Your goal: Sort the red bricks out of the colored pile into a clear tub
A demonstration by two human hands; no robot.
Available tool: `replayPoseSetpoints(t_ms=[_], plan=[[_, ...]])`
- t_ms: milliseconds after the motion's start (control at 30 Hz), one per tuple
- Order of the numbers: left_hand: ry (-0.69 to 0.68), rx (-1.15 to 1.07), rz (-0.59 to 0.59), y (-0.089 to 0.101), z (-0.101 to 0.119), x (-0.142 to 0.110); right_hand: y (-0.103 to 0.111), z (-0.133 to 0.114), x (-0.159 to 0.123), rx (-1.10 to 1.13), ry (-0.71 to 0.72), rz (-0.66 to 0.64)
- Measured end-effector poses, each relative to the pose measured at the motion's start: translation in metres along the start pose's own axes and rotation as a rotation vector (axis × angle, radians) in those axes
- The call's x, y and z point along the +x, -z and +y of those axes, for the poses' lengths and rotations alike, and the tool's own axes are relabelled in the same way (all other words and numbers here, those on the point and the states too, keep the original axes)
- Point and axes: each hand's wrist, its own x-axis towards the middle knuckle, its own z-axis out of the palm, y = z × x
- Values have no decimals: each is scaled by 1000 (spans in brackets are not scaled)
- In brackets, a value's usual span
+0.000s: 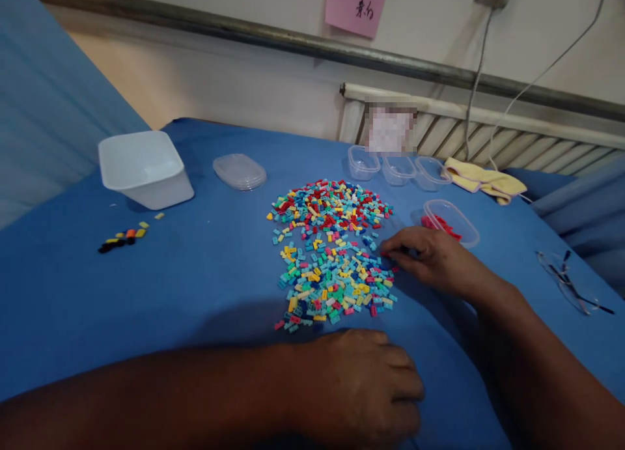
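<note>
Small toy bricks in many colours lie in two joined heaps, a far heap (332, 206) with many dark red pieces and a near heap (336, 281). At the right edge between them, my right hand (430, 258) has thumb and forefinger pinched, with a bit of red, seemingly a brick, at the tips. Just beyond that hand, a clear plastic tub (463, 225) holds red bricks (442, 225). My left hand (364, 385) rests on the table in front of the near heap, its fingers curled under; whatever they may hold is hidden.
Three clear tubs (364, 163) line the back beside a yellow cloth (486, 180). Stacked clear lids (239, 171) and a white bin (141, 163) stand left, with several loose black, yellow and orange pieces (127, 236) before the bin. Glasses (566, 284) lie far right.
</note>
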Motion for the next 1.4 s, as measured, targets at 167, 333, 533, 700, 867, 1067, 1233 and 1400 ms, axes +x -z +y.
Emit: replayPoseSetpoints(t_ms=[167, 333, 533, 700, 867, 1067, 1233, 1400], plan=[[-17, -16, -12, -1, 0, 0, -7, -9, 6, -199, -12, -112], [-8, -17, -58, 2, 0, 1, -2, -17, 5, -273, -106, -183], [-7, -24, -82, 1, 0, 0, -1, -14, 11, -242, -90, -80], [-20, -23, -66, -5, -1, -1, -15, 6, 37, -283, -148, 91], [-24, 22, 16, -11, 0, 0, -25, 14, 46, -342, -162, 34], [-24, 35, 26, -11, 1, 1, -22, 11, 41, -320, -174, 15], [-21, 37, 27, -13, 1, 1, -29, 11, 47, -278, -149, 80], [-24, 28, 4, -10, 0, 2, -35, 12, 56, -229, -77, 58]])
